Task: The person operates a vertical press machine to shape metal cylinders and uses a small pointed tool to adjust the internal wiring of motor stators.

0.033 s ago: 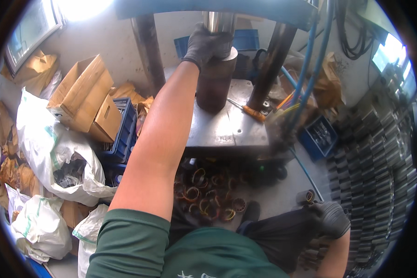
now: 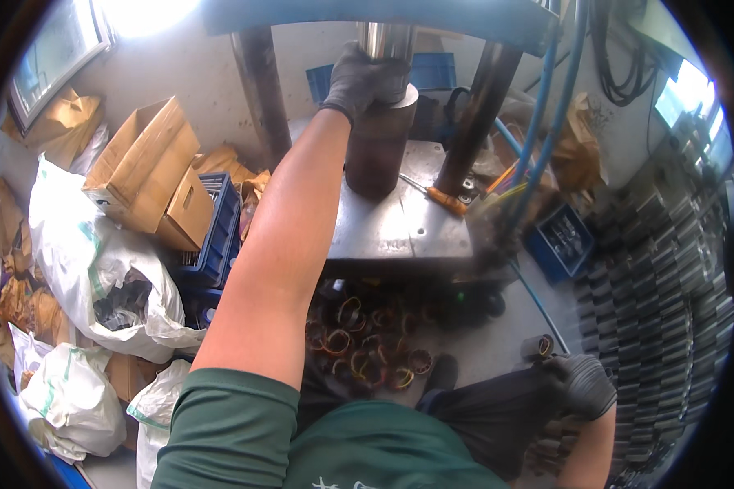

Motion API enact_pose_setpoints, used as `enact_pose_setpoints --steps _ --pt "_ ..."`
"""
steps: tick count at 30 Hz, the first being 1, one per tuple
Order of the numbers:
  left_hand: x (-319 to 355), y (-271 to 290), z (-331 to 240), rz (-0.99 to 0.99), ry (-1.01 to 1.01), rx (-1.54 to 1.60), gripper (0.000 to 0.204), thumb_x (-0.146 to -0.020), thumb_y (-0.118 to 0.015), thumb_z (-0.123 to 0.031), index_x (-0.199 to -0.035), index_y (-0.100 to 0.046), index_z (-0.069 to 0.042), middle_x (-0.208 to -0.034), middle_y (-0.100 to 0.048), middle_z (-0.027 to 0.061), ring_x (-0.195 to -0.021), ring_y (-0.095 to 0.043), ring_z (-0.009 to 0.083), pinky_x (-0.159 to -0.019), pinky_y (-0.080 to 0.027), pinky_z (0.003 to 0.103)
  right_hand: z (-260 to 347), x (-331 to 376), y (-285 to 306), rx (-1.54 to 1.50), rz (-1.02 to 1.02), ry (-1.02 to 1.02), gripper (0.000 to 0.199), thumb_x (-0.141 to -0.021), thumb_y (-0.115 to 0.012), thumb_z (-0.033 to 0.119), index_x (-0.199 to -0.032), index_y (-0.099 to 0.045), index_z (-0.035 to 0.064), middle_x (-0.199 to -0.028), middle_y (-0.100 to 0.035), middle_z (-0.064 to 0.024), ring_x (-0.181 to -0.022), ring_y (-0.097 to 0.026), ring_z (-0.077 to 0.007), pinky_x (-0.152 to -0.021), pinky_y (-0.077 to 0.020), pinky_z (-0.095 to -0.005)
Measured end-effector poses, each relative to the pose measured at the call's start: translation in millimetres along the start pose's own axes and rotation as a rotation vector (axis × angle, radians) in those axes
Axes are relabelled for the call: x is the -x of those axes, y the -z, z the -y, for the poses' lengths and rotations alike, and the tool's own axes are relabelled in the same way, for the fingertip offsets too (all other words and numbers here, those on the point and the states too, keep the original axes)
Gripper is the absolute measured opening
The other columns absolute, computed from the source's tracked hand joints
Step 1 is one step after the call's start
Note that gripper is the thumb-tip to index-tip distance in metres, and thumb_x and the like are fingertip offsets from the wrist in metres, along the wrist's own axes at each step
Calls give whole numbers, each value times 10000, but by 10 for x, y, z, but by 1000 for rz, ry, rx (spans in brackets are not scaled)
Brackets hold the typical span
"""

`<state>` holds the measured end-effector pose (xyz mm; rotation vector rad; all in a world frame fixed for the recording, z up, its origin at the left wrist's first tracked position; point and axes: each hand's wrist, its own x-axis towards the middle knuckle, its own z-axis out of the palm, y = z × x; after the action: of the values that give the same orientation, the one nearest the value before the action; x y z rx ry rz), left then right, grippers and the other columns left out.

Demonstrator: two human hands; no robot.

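Observation:
My left hand (image 2: pixel 369 79), in a dark glove, reaches up to the top of a dark metal cylinder (image 2: pixel 379 147). Its fingers are curled just below the shiny press ram (image 2: pixel 386 39); whatever they hold is hidden by the glove. The cylinder stands upright on a steel press plate (image 2: pixel 367 232), its bright rim showing beside the fingers. At lower right my right hand (image 2: pixel 583 387), also gloved, is closed at the end of a long thin blue-green lever (image 2: pixel 538 301), close to my knee. On the plate lies a screwdriver (image 2: pixel 446 200) with an orange handle.
Dark posts (image 2: pixel 261 94) flank the cylinder. Blue hoses (image 2: pixel 546 122) hang at right, above a blue crate (image 2: pixel 561 242) and stacked metal parts (image 2: pixel 661 318). Wire-wound rings (image 2: pixel 371 354) lie below the plate. Cardboard boxes (image 2: pixel 143 167) and white sacks (image 2: pixel 73 236) crowd the left.

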<state>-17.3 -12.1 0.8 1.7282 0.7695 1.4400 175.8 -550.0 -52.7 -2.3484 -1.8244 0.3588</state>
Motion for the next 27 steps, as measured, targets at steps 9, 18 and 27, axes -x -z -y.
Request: enact_pose_setpoints --steps 9,18,27 --pt "-55 1 80 -6 -4 -2 685 -618 -912 -363 -1101 -703 75 -966 -763 192 -876 -758 262 -819 -600 369 -12 5 -16 16 13 -40 241 -831 -685 143 -1051 -742 61 -909 -712 -224 -838 -699 -420 -757 -556 -475" --pt "-7 -27 7 12 55 -68 723 -627 -947 -319 -1132 -659 110 -958 -759 200 -851 -762 271 -808 -608 362 -63 29 10 -101 2 -51 275 -852 -679 100 -1118 -736 51 -946 -723 -227 -864 -703 -412 -761 -562 -445" --pt "-67 -37 114 68 15 31 671 -642 -960 -299 -1086 -656 103 -957 -756 213 -850 -759 271 -805 -607 368 -82 40 -1 12 11 -26 276 -852 -685 79 -1120 -735 37 -926 -726 -219 -863 -707 -413 -777 -563 -451"
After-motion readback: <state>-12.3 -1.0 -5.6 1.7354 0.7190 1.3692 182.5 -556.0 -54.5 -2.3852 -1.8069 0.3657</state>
